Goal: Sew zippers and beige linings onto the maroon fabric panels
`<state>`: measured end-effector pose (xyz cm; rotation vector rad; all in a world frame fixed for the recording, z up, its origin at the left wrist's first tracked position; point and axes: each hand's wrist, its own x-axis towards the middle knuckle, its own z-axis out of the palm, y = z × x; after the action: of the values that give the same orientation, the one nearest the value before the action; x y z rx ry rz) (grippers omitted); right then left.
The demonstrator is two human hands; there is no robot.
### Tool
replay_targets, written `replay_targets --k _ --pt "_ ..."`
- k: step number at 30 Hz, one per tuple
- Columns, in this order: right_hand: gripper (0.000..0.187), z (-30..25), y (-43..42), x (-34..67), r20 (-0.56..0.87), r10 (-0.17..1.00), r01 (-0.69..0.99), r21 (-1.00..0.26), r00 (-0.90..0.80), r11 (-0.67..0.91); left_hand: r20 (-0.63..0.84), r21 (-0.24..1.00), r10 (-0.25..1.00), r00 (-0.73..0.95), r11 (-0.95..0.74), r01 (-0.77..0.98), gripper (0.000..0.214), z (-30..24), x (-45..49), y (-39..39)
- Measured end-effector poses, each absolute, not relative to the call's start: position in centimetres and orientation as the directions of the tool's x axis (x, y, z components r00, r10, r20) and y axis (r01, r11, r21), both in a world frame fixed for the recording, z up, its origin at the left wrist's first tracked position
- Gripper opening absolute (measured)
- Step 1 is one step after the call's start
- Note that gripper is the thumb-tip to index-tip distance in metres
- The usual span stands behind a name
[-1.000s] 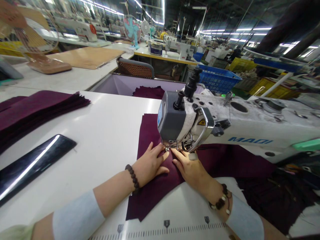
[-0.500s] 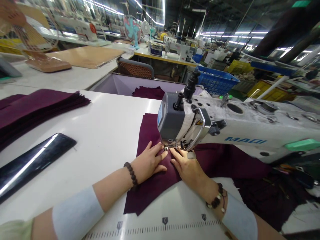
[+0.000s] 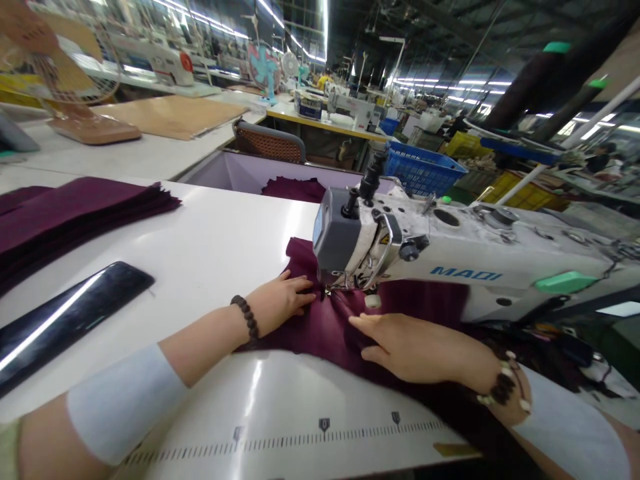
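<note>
A dark maroon cloth piece [image 3: 330,337] lies under the head of a sewing machine [image 3: 425,243], with creases running out from the presser foot [image 3: 327,292]. My left hand [image 3: 283,303] rests on the cloth just left of the foot, its fingers stretched and lying flat. To the right of the foot, my right hand [image 3: 415,347] is on the cloth with fingers extended toward the left; what lies under its palm is hidden. Some of the cloth spreads behind the right hand, beneath the machine arm, and hangs toward the near table edge.
A stack of maroon cloth pieces [image 3: 75,213] is on the left, with a glossy black panel [image 3: 75,317] nearer me. Behind the white table [image 3: 225,227], a lilac bin [image 3: 240,170] holds more cloth. A blue crate [image 3: 425,173] and a fan [image 3: 93,130] stand farther off.
My right hand has moved away from the presser foot, right and nearer me. My left hand has shifted slightly left. The cloth has turned and bunched into creases around the foot.
</note>
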<state>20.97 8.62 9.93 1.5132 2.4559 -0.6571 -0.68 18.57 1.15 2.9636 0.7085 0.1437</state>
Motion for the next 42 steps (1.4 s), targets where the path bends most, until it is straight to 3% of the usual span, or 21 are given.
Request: replay_targets --k 2,3,6,8,15,19,22,26,32,42 --pt "0.029 10.4 8.6 21.0 -0.392 0.736 0.825 -0.39 -0.551 0.41 0.08 0.103 0.49 0.868 -0.87 0.482 0.025 1.4 -0.7 17.9" --pt "0.028 10.1 8.6 21.0 -0.357 0.759 0.824 -0.396 -0.545 0.406 0.089 0.104 0.497 0.863 -0.867 0.488 0.025 1.6 -0.7 17.3" --pt "0.03 7.3 8.6 21.1 -0.13 0.895 0.889 -0.239 -0.427 0.39 0.126 0.132 0.496 0.859 -0.867 0.481 0.025 1.8 -0.3 15.3" --pt "0.038 5.0 8.2 21.2 -0.041 0.923 0.914 -0.16 -0.382 0.372 0.148 0.155 0.494 0.857 -0.867 0.473 0.025 1.8 -0.1 14.2" --pt "0.044 4.0 6.6 19.3 -0.077 0.944 0.944 -0.109 -0.321 0.312 0.179 0.149 0.526 0.831 -0.85 0.506 0.029 2.0 1.2 13.4" --pt "0.036 5.5 7.5 19.2 -0.126 0.911 0.9 -0.255 -0.393 0.353 0.196 0.158 0.546 0.815 -0.838 0.523 0.037 1.4 1.9 12.8" --pt "0.033 4.3 7.7 19.9 -0.042 0.897 0.863 -0.297 -0.439 0.409 0.217 0.167 0.549 0.808 -0.836 0.523 0.046 0.4 1.9 12.7" --pt "0.043 1.5 6.6 20.4 0.106 0.915 0.885 -0.233 -0.389 0.403 0.234 0.169 0.505 0.831 -0.862 0.477 0.055 -0.8 1.3 13.2" --pt "0.049 1.7 6.3 19.8 0.078 0.941 0.904 -0.26 -0.33 0.339 0.21 0.154 0.47 0.857 -0.882 0.446 0.057 -1.1 0.8 13.7" --pt "0.047 2.5 7.4 20.9 -0.058 0.903 0.881 -0.251 -0.426 0.4 0.243 0.178 0.445 0.862 -0.894 0.412 0.053 -2.1 0.5 14.1"
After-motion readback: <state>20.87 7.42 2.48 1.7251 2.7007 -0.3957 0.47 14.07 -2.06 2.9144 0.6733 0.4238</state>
